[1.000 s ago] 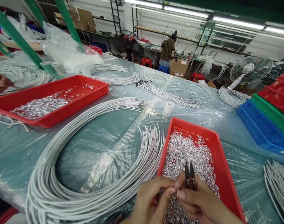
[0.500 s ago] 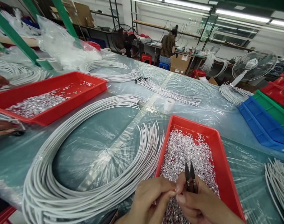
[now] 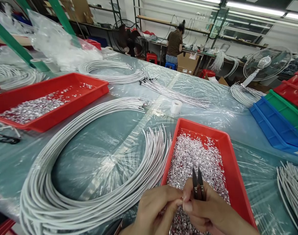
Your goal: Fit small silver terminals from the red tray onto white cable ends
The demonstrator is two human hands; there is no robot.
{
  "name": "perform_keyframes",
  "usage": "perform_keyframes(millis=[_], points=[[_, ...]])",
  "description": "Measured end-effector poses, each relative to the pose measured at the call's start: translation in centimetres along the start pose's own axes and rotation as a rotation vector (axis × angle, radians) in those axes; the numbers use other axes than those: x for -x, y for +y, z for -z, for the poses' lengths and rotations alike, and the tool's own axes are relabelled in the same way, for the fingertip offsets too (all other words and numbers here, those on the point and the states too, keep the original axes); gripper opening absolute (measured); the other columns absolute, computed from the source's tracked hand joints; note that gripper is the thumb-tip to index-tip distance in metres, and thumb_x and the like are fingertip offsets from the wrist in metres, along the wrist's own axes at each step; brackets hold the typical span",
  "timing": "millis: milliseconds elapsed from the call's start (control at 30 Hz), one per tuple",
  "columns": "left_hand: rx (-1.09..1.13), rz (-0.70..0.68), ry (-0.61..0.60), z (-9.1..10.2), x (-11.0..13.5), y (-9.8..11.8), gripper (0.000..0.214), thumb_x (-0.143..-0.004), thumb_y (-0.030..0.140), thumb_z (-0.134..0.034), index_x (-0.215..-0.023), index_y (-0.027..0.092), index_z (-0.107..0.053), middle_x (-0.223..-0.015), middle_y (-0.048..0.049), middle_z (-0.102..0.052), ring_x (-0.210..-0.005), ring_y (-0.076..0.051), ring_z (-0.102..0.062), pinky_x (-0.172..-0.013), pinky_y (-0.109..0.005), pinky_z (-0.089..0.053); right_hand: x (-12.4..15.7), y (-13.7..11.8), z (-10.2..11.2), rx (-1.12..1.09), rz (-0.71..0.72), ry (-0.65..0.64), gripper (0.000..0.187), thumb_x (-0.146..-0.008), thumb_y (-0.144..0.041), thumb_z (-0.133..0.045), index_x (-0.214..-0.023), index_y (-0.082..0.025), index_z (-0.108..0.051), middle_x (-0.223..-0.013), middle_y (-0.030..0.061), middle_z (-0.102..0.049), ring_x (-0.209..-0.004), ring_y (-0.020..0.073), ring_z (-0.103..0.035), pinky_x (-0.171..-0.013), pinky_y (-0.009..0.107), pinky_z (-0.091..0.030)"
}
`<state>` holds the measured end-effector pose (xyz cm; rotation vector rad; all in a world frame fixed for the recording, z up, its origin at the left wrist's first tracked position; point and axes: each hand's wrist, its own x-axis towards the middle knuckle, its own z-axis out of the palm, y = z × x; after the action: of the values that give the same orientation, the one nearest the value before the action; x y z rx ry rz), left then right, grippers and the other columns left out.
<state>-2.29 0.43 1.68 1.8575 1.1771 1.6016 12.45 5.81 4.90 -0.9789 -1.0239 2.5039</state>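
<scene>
— Near red tray (image 3: 233, 182), close edge: what going on above it?

— Both hands pressed together over the silver scraps (image 3: 195, 160). Right hand (image 3: 207, 212) closed around small black snips (image 3: 197, 186), twin points sticking up past the knuckles, just slightly parted. Probably gripped that way to keep thumb and forefinger free for pinching.

— And the left hand (image 3: 153, 212)?

— Fingertips pinched narrow against the right thumb, nipping something too small to make out. Kept over the tray, likely so that any trimmings drop in with the rest of the scraps.

— Left of the tray?

— Big loop of white cables (image 3: 90, 182), cut ends fanned out right beside the tray's left wall, within easy reach of the pinching hand.

— Beyond the tray?

— Small white tape roll (image 3: 176, 106) just past the far rim. Second red tray (image 3: 65, 107) of the same scraps well off to the far left.
</scene>
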Motion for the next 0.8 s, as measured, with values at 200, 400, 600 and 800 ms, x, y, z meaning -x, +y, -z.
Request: perform_keyframes(millis=[200, 400, 600, 800], points=[[0.073, 0.145, 0.092, -0.5, 0.4, 0.0, 0.015, -0.085, 0.010, -0.054, -0.095, 0.018, -0.060, -0.070, -0.0028, -0.068, -0.056, -0.012, -0.064, -0.050, -0.019, -0.050, 0.4, 0.1, -0.8, 0.161, 0.231, 0.286, 0.027, -0.066, -0.031, -0.073, -0.088, -0.022, -0.062, -0.051, -0.0107, -0.029, -0.042, 0.0047, -0.019, -0.039, 0.019, -0.017], [0.026, 0.131, 0.170, -0.7, 0.9, 0.0, 0.017, -0.081, 0.008, -0.059, -0.094, 0.018, -0.061, -0.064, -0.0001, -0.068, -0.047, -0.009, -0.060, -0.045, -0.017, -0.048, 0.8, 1.6, -0.9, 0.788, 0.819, 0.751, 0.005, -0.071, -0.023, -0.067, -0.075, -0.026, -0.065, -0.047, -0.0076, -0.035, -0.039, 0.0094, -0.032, -0.041, 0.024, -0.028], [-0.079, 0.106, 0.263, -1.2, 1.3, -0.1, 0.013, -0.082, 0.013, -0.058, -0.092, 0.020, -0.061, -0.066, 0.0005, -0.068, -0.050, -0.010, -0.061, -0.048, -0.020, -0.048, 0.6, 2.4, -1.2, 0.987, 1.045, 0.747, 0.021, -0.073, -0.014, -0.065, -0.084, -0.032, -0.067, -0.048, -0.0072, -0.049, -0.037, 0.0085, -0.040, -0.038, 0.022, -0.034], [-0.130, 0.080, 0.272, -1.5, 1.3, -0.1, 0.005, -0.086, 0.018, -0.055, -0.088, 0.021, -0.059, -0.064, 0.0011, -0.068, -0.048, -0.010, -0.061, -0.044, -0.020, -0.045, 0.4, 2.8, -1.2, 1.026, 1.080, 0.785, 0.025, -0.073, -0.011, -0.064, -0.086, -0.032, -0.066, -0.047, -0.0061, -0.051, -0.034, 0.0094, -0.043, -0.035, 0.023, -0.033]])
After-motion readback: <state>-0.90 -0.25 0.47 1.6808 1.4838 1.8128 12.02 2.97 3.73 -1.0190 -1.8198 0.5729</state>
